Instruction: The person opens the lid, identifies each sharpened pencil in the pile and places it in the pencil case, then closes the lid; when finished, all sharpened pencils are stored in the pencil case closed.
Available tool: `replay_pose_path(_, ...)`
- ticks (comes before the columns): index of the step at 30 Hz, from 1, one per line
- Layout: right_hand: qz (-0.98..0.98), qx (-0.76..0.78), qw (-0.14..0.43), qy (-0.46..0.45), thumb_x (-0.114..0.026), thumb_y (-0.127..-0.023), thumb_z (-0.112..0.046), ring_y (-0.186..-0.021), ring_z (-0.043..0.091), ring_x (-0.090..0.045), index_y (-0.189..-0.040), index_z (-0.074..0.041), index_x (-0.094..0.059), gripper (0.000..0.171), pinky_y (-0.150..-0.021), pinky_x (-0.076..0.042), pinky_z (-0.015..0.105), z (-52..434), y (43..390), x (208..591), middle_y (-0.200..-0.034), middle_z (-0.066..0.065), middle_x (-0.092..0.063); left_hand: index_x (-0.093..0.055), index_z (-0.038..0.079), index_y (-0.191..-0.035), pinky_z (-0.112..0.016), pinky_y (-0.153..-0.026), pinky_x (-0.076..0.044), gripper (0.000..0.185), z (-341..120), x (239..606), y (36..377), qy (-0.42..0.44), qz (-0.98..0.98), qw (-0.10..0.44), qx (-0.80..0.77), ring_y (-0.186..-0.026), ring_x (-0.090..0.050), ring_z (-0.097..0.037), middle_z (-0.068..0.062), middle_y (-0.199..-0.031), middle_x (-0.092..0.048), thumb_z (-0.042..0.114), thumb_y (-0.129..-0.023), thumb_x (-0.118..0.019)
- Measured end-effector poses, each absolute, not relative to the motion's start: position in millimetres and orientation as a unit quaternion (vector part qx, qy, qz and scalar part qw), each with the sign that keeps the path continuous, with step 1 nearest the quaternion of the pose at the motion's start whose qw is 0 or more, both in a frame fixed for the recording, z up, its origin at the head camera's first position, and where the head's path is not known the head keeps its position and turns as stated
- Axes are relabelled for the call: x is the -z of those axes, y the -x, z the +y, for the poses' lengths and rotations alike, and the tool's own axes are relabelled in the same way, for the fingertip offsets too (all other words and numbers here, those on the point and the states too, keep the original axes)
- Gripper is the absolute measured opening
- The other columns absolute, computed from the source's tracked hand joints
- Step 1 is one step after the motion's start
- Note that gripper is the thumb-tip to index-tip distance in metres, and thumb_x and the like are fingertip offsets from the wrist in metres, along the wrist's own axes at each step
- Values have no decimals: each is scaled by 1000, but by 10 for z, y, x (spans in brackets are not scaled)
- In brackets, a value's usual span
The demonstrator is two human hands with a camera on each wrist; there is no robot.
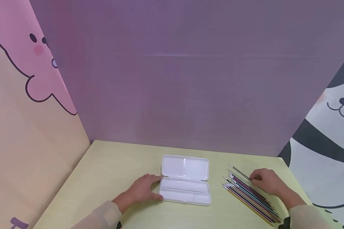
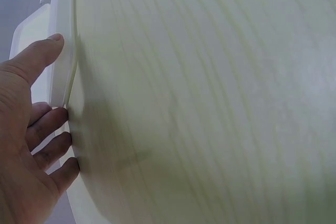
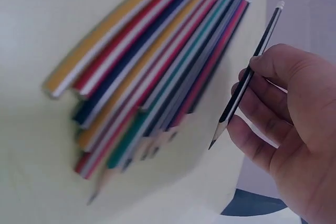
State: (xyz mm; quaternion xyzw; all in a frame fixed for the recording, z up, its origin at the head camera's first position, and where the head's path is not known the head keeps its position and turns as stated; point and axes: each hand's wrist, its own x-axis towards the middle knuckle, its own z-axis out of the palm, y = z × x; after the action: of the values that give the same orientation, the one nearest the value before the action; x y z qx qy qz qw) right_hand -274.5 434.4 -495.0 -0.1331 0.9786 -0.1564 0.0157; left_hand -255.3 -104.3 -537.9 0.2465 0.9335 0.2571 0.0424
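Note:
A white pencil case (image 1: 185,191) lies unfolded with its lid (image 1: 185,167) laid back. My left hand (image 1: 141,190) is at its left end, thumb and index finger spread and touching its edge. In the left wrist view, the thumb (image 2: 44,55) rests along the case's wall (image 2: 63,72), and the other fingers hang loosely below. My right hand (image 1: 268,181) pinches a black-and-white striped pencil (image 3: 244,85) between thumb and fingers, its sharpened tip downward in the right wrist view. Beside it lies a bunch of striped pencils (image 1: 249,197) in several colours.
A thin divider (image 1: 183,190) runs along the inside of the case, with a small compartment (image 1: 201,198) at the right. Behind the pale wooden table (image 1: 126,159) stands a purple panel (image 1: 177,95). Cartoon-printed panels flank both sides.

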Motion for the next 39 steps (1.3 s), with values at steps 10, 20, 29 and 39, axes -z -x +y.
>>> replay_pose_path(10, 960, 205, 26, 190, -75, -92, -13, -82, 5, -65, -105, -10, -75, 13, -69, -57, 25, 3982, 2761, 4570, -96, -3, -74, -58, 14, -146, -45, -106, -50, 87, -1060, 5408, 2561, -245, 934, 41, -256, -123, -59, -25, -3, -137, -66, 54, -74, -87)
replay_pose_path(20, 934, 249, 55, 250, -73, -94, -11, -83, 7, -66, -109, -10, -76, 15, -70, -57, 24, 3373, 2827, 4354, -98, 0, -76, -57, 14, -147, -47, -108, -49, 88, -1040, 5370, 2566, -245, 932, 47, -263, -125, -59, -26, -4, -139, -65, 52, -74, -87)
replay_pose_path(29, 909, 283, 106, 288, -74, -93, -9, -86, 7, -66, -104, -11, -78, 11, -75, -58, 25, 2787, 2898, 4409, -98, 0, -76, -57, 11, -146, -47, -108, -49, 87, -1030, 5307, 2554, -245, 932, 51, -262, -124, -59, -27, -5, -138, -66, 50, -75, -88)
replay_pose_path(39, 880, 318, 128, 329, -76, -90, -4, -79, 6, -65, -97, -8, -79, 9, -72, -57, 23, 2246, 2956, 4576, -90, -3, -74, -58, 11, -146, -47, -108, -49, 86, -1021, 5278, 2544, -240, 933, 56, -262, -125, -59, -27, -6, -139, -65, 49, -75, -88)
